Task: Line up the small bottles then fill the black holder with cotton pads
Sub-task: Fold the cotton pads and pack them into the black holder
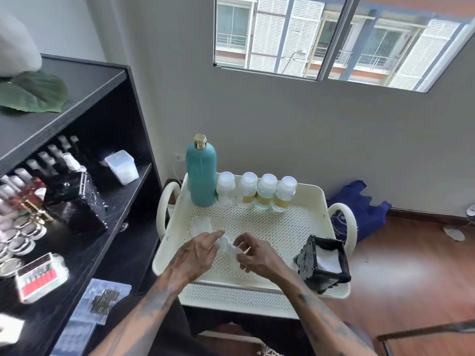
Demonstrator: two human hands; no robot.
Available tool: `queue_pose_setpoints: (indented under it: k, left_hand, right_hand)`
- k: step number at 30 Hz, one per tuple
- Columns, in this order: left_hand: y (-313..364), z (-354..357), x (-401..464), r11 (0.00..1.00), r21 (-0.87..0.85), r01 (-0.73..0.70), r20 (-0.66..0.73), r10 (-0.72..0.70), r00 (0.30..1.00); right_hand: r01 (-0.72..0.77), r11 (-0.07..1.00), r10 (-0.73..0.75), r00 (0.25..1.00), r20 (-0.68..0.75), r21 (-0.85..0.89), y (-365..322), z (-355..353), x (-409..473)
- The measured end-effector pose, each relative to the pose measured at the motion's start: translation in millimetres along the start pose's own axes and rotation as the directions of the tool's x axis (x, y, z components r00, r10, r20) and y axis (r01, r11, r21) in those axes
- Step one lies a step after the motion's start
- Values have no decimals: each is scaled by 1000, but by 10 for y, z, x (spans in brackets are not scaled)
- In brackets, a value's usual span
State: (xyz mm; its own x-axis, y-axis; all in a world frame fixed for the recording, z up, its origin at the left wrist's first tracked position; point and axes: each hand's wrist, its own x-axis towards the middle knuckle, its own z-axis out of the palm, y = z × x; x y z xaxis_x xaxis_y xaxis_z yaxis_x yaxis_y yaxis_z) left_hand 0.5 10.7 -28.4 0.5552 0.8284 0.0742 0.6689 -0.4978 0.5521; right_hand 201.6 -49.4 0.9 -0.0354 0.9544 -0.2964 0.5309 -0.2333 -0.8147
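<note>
Several small clear bottles (257, 191) with white caps stand in a row at the back of the cream perforated tray (288, 227), next to a tall teal bottle (201, 173). Both hands hold a white bunch of cotton pads (228, 246) over the tray's middle. My left hand (198, 253) pinches its left side. My right hand (253, 253) grips its right side with curled fingers. The black holder (322, 265) stands at the tray's front right corner with white pads inside. A clear plastic wrapper (200, 226) lies on the tray just beyond my left hand.
A black shelf unit (108, 124) stands to the left, holding nail polish bottles, jars, a black case (77, 201) and a clear container (122, 167). A blue bag (359, 209) lies on the wooden floor right of the cart. A lower tray tier shows below.
</note>
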Motion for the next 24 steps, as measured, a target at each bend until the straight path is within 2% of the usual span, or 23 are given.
queue_pose_setpoints:
  k: [4, 8, 11, 12, 13, 15, 16, 17, 18, 19, 20, 22, 23, 24]
  left_hand:
    - [17, -11, 4, 1000, 24, 15, -26, -15, 1000]
    - [49, -38, -27, 994, 68, 86, -94, -79, 992]
    - [49, -47, -49, 984, 55, 171, -117, -164, 979]
    - [41, -46, -50, 980, 41, 195, -121, -189, 974]
    - [33, -41, -50, 977, 27, 210, -127, -205, 971]
    - [28, -24, -43, 975, 3, 222, -136, -220, 966]
    - [30, -17, -39, 974, -4, 225, -136, -224, 965]
    - [31, -12, -34, 974, -8, 228, -133, -227, 965]
    - [32, -9, -28, 973, -9, 232, -126, -231, 965]
    - [32, -10, -23, 971, -10, 237, -120, -237, 964]
    - [27, -13, -21, 970, -12, 244, -112, -244, 963]
    - [26, -26, -22, 966, -11, 259, -101, -259, 961]
    - [30, -35, -28, 962, -9, 272, -97, -272, 957]
    - [35, -46, -34, 957, -10, 291, -90, -290, 953]
  right_hand:
    - [18, 998, -20, 999, -43, -56, -61, -61, -54]
    - [26, 993, -50, 977, -208, -116, -271, -125, -188]
    - [126, 985, -158, 931, -328, -115, -485, -296, -456]
    - [184, 972, -229, 879, -417, -147, -564, -413, -593]
    - [227, 948, -313, 790, -528, -223, -628, -564, -744]
    - [215, 878, -472, 537, -699, -427, -704, -908, -1082]
    - [168, 845, -526, 424, -737, -507, -711, -1066, -1238]
    - [117, 820, -561, 354, -748, -560, -682, -1192, -1368]
    - [65, 797, -584, 336, -739, -600, -596, -1266, -1450]
    - [29, 772, -598, 372, -710, -635, -460, -1293, -1487]
    - [8, 747, -592, 464, -659, -665, -304, -1271, -1490]
    - [-2, 697, -515, 694, -503, -717, 35, -1159, -1434]
    - [-6, 690, -452, 778, -436, -724, 160, -1118, -1407]
    - [-15, 696, -391, 831, -397, -718, 221, -1104, -1387]
